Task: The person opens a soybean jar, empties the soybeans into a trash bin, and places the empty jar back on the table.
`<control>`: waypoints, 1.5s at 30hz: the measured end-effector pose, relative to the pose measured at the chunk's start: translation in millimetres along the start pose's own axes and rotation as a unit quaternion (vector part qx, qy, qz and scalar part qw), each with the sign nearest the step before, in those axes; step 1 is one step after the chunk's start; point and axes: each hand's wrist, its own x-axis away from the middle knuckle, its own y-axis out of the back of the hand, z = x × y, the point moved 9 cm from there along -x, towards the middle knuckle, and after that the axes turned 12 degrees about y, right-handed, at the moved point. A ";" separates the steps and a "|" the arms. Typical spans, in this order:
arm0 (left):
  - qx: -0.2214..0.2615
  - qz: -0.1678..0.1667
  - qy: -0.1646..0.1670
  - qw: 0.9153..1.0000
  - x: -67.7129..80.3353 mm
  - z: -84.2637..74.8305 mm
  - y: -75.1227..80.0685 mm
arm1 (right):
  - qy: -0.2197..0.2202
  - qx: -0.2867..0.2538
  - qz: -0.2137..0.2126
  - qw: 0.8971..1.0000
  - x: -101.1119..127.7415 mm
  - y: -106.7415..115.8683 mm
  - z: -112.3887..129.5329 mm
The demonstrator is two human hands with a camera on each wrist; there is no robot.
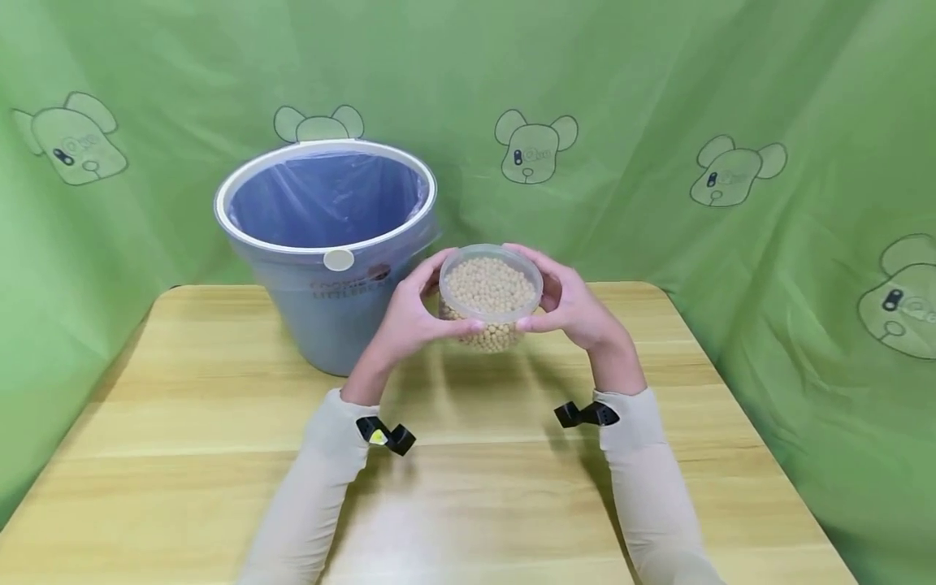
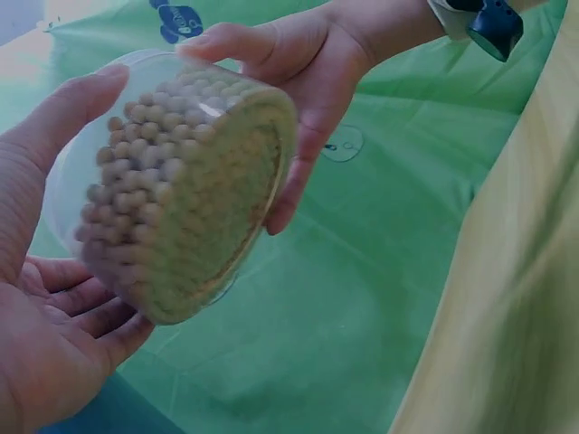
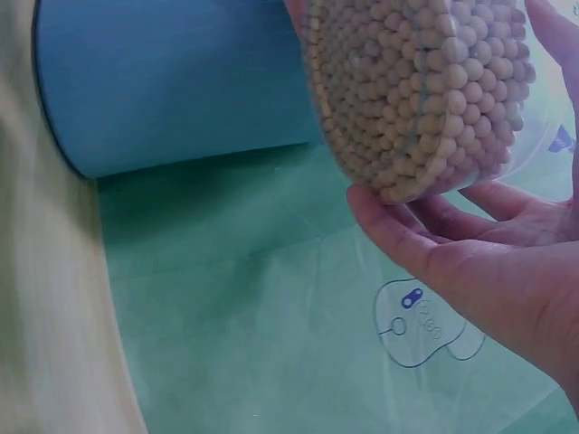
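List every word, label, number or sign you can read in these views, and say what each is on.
"LITTLEBEA", faint, its end unclear: on the blue bin.
A line above it on the bin: too blurred to read.
Small lettering on the animal-head prints of the green curtain: too small and blurred to read.
Clear tub: no text seen on the parts that show.

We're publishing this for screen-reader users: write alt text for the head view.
A person's left hand and right hand hold a clear tub of small beige balls above a wood-grain table. A blue bin with a clear liner stands at the left, before green cloth printed with cartoon heads.
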 end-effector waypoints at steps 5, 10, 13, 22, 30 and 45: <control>0.001 -0.012 0.022 1.000 6.0 2.9 -4.7 | -0.018 -0.008 0.008 1.000 1.4 -7.3 -3.8; -0.004 -0.056 0.019 0.998 9.9 -1.0 -4.4 | -0.021 -0.032 0.028 0.999 1.7 -12.3 -8.7; 0.004 -0.085 0.008 0.996 12.8 -5.8 -3.7 | -0.023 -0.053 0.026 0.998 3.9 -14.7 -12.0; 0.022 -0.076 0.010 0.997 14.4 -11.2 -6.7 | 0.006 -0.015 0.017 1.000 -2.7 -24.9 -11.6; 0.002 0.003 0.003 1.000 12.7 -11.2 -6.1 | 0.032 0.021 0.066 0.997 -3.4 -35.2 -13.2; 0.037 -0.074 -0.005 0.997 21.3 -22.0 -2.0 | 0.029 0.057 0.009 0.998 -5.9 -39.0 -1.1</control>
